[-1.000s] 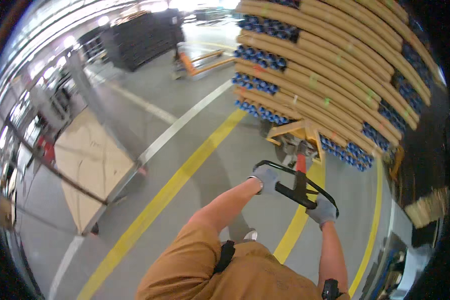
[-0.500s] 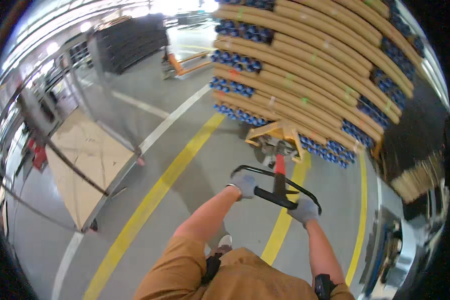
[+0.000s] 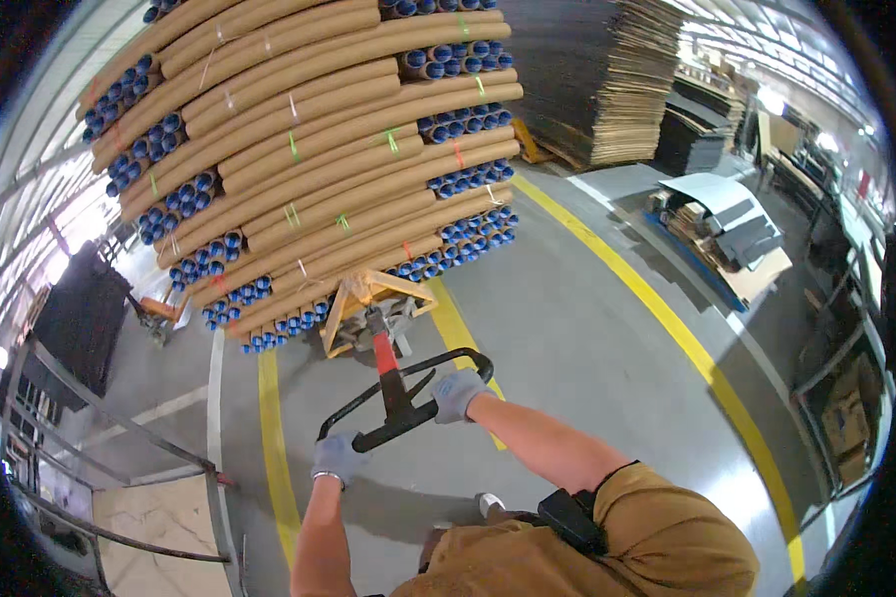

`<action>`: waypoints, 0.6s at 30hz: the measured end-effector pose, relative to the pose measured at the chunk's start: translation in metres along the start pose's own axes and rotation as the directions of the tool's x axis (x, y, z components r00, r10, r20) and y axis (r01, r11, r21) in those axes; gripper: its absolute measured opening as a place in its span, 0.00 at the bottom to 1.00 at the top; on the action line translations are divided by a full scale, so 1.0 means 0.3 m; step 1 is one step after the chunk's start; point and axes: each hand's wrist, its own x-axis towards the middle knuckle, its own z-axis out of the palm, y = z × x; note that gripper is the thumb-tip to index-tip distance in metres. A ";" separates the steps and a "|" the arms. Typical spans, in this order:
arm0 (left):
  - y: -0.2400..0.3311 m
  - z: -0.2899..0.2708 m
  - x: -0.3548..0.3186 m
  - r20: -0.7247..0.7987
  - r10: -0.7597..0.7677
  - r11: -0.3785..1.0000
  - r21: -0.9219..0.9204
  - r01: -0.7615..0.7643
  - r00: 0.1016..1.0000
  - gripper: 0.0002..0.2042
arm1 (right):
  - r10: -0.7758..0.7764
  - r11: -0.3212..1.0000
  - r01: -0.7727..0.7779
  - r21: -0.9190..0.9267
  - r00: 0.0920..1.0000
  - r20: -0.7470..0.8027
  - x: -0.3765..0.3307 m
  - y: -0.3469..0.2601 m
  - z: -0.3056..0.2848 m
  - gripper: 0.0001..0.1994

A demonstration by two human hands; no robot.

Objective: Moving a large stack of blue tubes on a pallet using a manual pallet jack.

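On pallet jack handle (image 3: 403, 403), hands (image 3: 398, 423)

Just ahead of the left hand (image 3: 336, 458) and the right hand (image 3: 458, 392), the pallet jack handle (image 3: 400, 398) and its yellow frame (image 3: 368, 303) fill the way forward, and beyond them the tall stack of long cardboard tubes (image 3: 309, 159) blocks it wholly. To the right of the right hand the grey floor (image 3: 587, 338) lies open up to the flat cardboard sheets (image 3: 732, 234). Left of the left hand, a metal railing (image 3: 129, 448) closes off the side.
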 end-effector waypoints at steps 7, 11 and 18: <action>-0.147 0.098 -0.019 -0.125 0.073 0.997 0.038 -0.069 0.989 0.14 | 0.011 1.000 -0.011 0.005 1.000 0.020 0.033 -0.100 0.025 0.16; -0.278 0.027 -0.039 -0.061 -0.065 0.993 0.092 0.070 0.996 0.15 | 0.000 0.999 0.000 -0.037 1.000 -0.002 0.094 -0.245 -0.059 0.17; -0.401 -0.290 -0.204 -0.027 0.053 0.997 -0.046 -0.054 0.998 0.15 | -0.008 0.993 0.010 -0.115 1.000 0.017 0.031 -0.489 -0.206 0.18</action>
